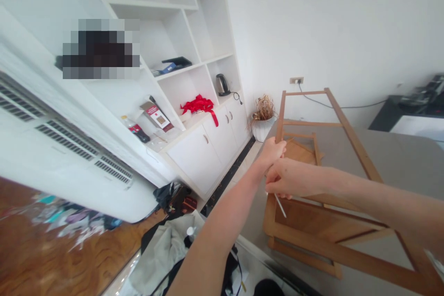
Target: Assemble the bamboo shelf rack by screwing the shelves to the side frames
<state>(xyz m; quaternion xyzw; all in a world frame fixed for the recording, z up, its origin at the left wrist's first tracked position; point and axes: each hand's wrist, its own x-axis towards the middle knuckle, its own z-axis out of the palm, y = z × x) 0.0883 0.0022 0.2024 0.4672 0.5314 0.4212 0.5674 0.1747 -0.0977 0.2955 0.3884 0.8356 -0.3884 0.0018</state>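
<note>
A light-brown wooden furniture frame (360,148), with long rails and crossbars, lies tilted on the grey tabletop (398,162). My left hand (273,151) is closed around its left-hand rail, farther from me. Just nearer, my right hand (282,175) pinches a thin silver metal rod (280,206) that looks like a hex key. The rod's free end points down toward me, over the frame's near corner. Its other end is hidden by my fingers, so I cannot tell whether it sits in the wood. A wooden panel (301,217) shows inside the frame.
Left stands a white shelf unit (187,148) with a kettle (222,85), red ribbon (199,104) and a cola bottle (136,129). A white air conditioner (69,148) stands nearer. Clothes (159,252) lie beside the table. A cable (360,105) runs along the wall behind.
</note>
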